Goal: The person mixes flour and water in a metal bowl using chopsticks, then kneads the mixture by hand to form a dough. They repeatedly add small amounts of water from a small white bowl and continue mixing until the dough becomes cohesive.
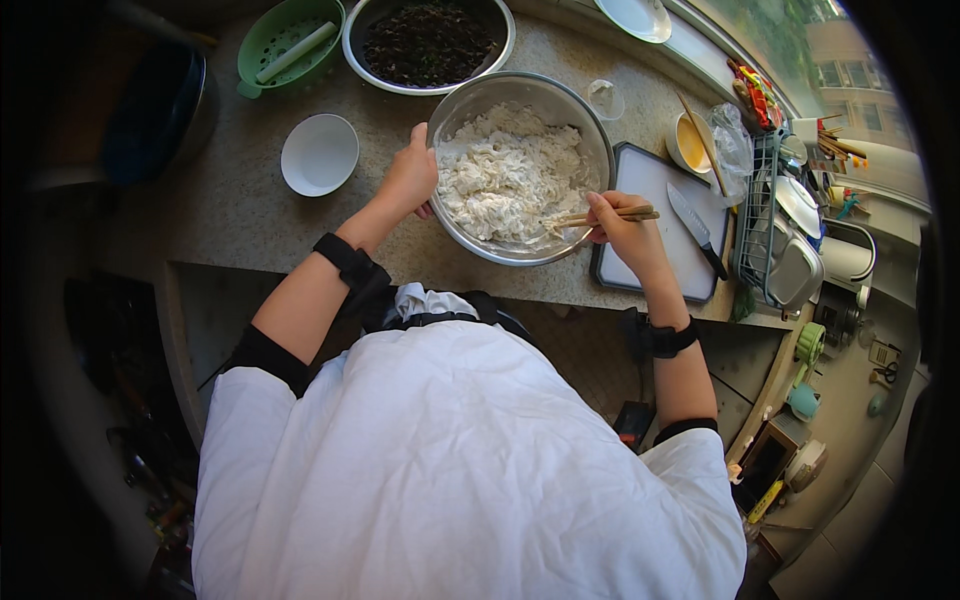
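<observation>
A large metal mixing bowl (523, 259) stands at the counter's front edge with shaggy, floury dough (510, 180) inside. My left hand (412, 172) grips the bowl's left rim, thumb up along the side. In my right hand (619, 221), at the bowl's lower right rim, is a pair of wooden chopsticks (637, 214); their tips touch the dough. Just left of my left hand sits an empty white bowl (320, 155). A white cutting board (637, 172) with a dark border lies partly beside and under my right hand, and a kitchen knife (694, 225) rests on it.
Behind the mixing bowl are a bowl of dark chopped filling (427, 41) and a green colander (259, 41) holding a pale stick. A bowl of yellow liquid (688, 142), a plastic bag (729, 142) and a dish rack (754, 217) stand right. A clear cup (606, 100) is near the rim.
</observation>
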Demonstrator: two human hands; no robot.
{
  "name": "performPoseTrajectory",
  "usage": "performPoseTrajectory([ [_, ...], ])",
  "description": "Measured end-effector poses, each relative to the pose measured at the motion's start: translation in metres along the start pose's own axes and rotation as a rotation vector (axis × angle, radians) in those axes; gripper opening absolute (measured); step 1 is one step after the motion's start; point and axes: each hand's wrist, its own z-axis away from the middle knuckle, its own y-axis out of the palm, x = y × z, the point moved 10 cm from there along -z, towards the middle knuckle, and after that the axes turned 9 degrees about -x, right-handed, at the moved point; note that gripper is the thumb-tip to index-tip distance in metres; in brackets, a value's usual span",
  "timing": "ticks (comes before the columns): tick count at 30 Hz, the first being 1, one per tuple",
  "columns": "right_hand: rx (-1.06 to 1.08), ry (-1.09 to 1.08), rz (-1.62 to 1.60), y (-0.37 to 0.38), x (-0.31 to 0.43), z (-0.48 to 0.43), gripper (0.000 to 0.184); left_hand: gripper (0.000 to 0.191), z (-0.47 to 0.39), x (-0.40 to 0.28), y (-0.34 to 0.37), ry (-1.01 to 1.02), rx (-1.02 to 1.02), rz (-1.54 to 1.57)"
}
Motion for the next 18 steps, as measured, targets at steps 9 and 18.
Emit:
performPoseTrajectory([
  [9,-0.243,-0.362,0.207,-0.04,0.032,-0.033,0.037,0.049,0.0,0.004,-0.001,-0.024,-0.008,0.015],
  [18,-0.215,-0.044,-0.155,-0.058,-0.002,-0.019,0.039,0.049,0.0,0.001,-0.001,-0.011,0.003,-0.007],
])
